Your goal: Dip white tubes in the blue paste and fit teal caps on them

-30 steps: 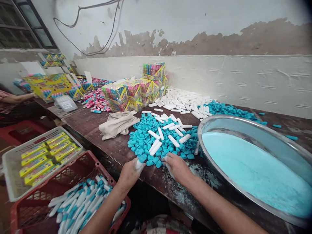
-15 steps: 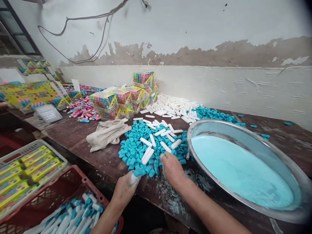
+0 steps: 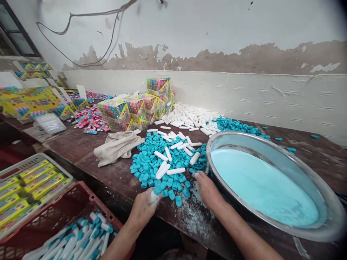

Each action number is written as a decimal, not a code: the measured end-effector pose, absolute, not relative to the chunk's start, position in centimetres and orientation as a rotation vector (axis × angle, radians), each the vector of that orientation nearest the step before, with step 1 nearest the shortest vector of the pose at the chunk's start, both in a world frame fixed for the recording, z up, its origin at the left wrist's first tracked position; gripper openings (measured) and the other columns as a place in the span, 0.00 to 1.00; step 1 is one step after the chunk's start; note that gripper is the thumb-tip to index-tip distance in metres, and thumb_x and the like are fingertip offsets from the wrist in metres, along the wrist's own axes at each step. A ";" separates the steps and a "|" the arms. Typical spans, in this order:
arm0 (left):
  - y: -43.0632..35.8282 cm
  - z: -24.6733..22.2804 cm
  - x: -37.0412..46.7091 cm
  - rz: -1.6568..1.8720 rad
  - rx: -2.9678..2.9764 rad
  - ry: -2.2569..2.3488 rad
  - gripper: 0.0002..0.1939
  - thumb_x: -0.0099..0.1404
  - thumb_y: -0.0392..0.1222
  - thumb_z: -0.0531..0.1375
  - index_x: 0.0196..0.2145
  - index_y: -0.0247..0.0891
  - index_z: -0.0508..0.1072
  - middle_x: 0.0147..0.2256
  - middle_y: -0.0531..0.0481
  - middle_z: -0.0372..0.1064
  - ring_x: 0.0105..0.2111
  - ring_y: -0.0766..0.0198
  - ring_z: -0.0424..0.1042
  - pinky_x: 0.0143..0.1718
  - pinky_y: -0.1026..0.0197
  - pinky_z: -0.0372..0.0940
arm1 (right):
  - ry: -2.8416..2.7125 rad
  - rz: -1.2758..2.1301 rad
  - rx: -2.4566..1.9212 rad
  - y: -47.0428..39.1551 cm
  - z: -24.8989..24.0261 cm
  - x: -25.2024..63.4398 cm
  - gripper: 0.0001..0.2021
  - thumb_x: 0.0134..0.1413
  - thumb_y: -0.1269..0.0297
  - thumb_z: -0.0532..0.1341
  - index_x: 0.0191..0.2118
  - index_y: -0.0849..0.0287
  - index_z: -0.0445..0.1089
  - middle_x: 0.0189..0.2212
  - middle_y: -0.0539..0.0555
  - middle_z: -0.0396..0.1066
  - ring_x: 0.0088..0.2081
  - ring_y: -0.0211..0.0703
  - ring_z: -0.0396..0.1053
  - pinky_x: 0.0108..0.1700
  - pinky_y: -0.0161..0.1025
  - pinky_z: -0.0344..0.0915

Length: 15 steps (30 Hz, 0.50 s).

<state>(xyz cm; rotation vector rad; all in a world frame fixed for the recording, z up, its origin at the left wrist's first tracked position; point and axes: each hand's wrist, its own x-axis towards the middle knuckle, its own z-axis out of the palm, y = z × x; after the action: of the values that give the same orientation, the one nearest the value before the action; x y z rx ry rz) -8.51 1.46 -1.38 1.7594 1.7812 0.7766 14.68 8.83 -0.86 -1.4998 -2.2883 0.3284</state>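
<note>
My left hand (image 3: 143,208), at the table's front edge, is closed around a white marker barrel (image 3: 153,198) with a teal end piece (image 3: 157,189) on it. My right hand (image 3: 208,190) is over the table beside the metal basin (image 3: 214,143). Its fingers reach forward, partly hidden, with nothing visible in them; one fingertip looks white. Between and beyond my hands spreads a heap of small teal caps (image 3: 151,153). Several loose white barrels (image 3: 176,171) lie on top of the caps.
Pale blue material (image 3: 260,187) fills the basin. A red crate (image 3: 89,196) at lower left holds capped white barrels (image 3: 81,238). Behind are a cloth (image 3: 118,148), a pile of white barrels (image 3: 189,115), more teal caps (image 3: 238,128) and stacked packed boxes (image 3: 138,108).
My right hand has moved right and nearer me, towards the basin. A white barrel now lies crosswise on the caps near where it was. My left hand still holds its barrel.
</note>
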 end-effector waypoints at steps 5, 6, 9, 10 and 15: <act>1.5 -1.3 -7.9 0.766 1.830 1.681 0.12 0.61 0.46 0.51 0.34 0.39 0.70 0.30 0.53 0.72 0.30 0.64 0.70 0.32 0.68 0.58 | -2.340 0.415 -1.509 9.5 -0.1 16.3 0.12 0.52 0.76 0.50 0.30 0.65 0.71 0.27 0.55 0.67 0.30 0.40 0.64 0.34 0.34 0.60; 1.5 -1.2 -7.7 0.764 1.835 1.676 0.12 0.61 0.46 0.51 0.34 0.39 0.70 0.30 0.53 0.72 0.29 0.65 0.70 0.32 0.68 0.58 | -2.369 0.427 -1.492 9.7 0.1 16.0 0.12 0.53 0.75 0.50 0.30 0.64 0.71 0.26 0.54 0.66 0.29 0.40 0.64 0.34 0.34 0.60; 1.5 -1.1 -7.5 0.773 1.831 1.680 0.11 0.61 0.46 0.51 0.35 0.39 0.70 0.30 0.53 0.72 0.30 0.65 0.70 0.32 0.68 0.58 | -2.437 0.429 -1.434 10.4 0.8 14.4 0.12 0.54 0.73 0.51 0.34 0.62 0.72 0.29 0.54 0.67 0.31 0.40 0.64 0.35 0.34 0.59; 1.4 -1.1 -7.4 0.777 1.830 1.680 0.11 0.61 0.46 0.51 0.35 0.39 0.70 0.30 0.53 0.72 0.30 0.64 0.70 0.32 0.68 0.58 | -2.464 0.426 -1.411 10.6 0.8 13.8 0.12 0.53 0.73 0.52 0.36 0.61 0.72 0.32 0.54 0.67 0.33 0.40 0.64 0.36 0.34 0.59; 1.0 -1.2 -7.6 0.803 1.790 1.671 0.12 0.61 0.46 0.51 0.34 0.39 0.70 0.29 0.53 0.71 0.29 0.65 0.69 0.31 0.68 0.58 | -2.534 0.420 -1.371 11.3 0.1 12.0 0.10 0.48 0.76 0.54 0.34 0.62 0.71 0.35 0.58 0.67 0.39 0.45 0.64 0.42 0.37 0.57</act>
<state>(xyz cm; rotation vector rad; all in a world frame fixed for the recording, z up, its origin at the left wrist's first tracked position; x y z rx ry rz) -7.63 0.99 -1.15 1.7904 1.6706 0.8026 11.96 11.29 0.12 -1.3709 -2.5338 0.4202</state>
